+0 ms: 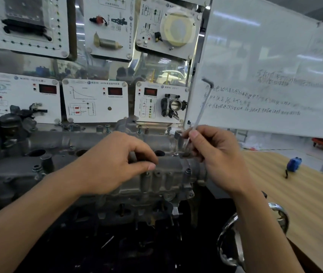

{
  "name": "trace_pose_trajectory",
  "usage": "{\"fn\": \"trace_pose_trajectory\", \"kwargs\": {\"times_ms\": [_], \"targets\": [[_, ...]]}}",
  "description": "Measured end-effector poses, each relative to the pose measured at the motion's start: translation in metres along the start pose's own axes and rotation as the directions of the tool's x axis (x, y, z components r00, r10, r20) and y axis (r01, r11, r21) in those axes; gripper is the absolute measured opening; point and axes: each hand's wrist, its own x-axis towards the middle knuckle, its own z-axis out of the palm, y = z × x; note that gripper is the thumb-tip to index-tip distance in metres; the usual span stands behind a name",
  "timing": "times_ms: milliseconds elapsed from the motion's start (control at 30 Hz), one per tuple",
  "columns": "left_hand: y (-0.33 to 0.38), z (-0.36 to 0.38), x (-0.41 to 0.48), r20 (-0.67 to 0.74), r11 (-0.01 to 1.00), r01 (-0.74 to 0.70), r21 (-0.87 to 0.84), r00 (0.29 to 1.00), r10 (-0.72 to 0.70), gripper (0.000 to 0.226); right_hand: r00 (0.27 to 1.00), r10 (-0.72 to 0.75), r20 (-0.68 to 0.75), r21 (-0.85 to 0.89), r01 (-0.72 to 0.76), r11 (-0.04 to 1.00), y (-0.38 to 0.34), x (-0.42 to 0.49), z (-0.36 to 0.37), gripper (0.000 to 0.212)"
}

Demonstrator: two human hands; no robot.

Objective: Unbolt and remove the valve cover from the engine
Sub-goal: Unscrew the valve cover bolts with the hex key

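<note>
**Hex key held at the right end of the valve cover**

Two rows of white training panels (95,101) were mounted behind the engine (147,205). A round VW emblem (89,82) was printed at the head of the lower middle panel, and another on the panel to its right. The Chinese captions beside them were too blurred to be read. Red digital displays (115,91) were set into the lower panels, and a throttle body (173,105) was fixed to the right-hand one. Several lines of handwritten Chinese were seen on a tilted whiteboard (275,56) at the right. Only a few characters, such as 电动 and 中国, could be made out.

The valve cover (168,170) was seated on top of the engine, in the middle of the view and just in front of the panels. It was of dull grey cast metal, grimy, with dark round wells (36,152) along its top and small bolts (188,171) at its edge.

The left hand (115,164) was laid on the cover with its fingers curled over a raised part. Whether that part was gripped or only touched could not be told. The long shaft of an L-shaped hex key (202,109) was pinched between the thumb and fingers of the right hand (217,154). Its short bend was uppermost and its lower end was down at the cover's right end.

A blue tape measure (294,164) was lying on a wooden table (304,203) at the right.
</note>
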Motion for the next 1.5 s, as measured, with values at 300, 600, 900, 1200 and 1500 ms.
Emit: {"fn": "trace_pose_trajectory", "kwargs": {"times_ms": [300,600,900,1200,1500], "targets": [[0.026,0.001,0.019,-0.07,1.0,0.012,-0.006,0.997,-0.013,0.026,0.998,0.031,0.049,-0.189,-0.021,0.982,0.01,-0.033,-0.019,0.022],[0.044,0.037,0.057,0.099,0.877,0.062,-0.477,0.995,-0.017,0.031,0.998,0.023,0.064,-0.217,-0.008,0.976,0.009,-0.035,-0.013,0.023],[0.043,0.043,0.068,0.002,0.856,-0.015,-0.516,1.0,0.018,0.018,0.992,0.049,0.114,-0.227,-0.022,0.974,0.013,-0.034,-0.015,0.024],[0.048,0.049,0.07,-0.277,0.931,-0.07,-0.359,0.96,-0.035,0.022,0.991,0.012,-0.134,0.024,-0.009,1.0,0.011,-0.029,0.0,0.023],[0.04,0.04,0.069,0.03,0.802,-0.025,-0.597,0.998,0.053,0.023,0.999,0.013,0.048,-0.105,-0.007,0.994,0.006,-0.026,-0.009,0.031]]}}
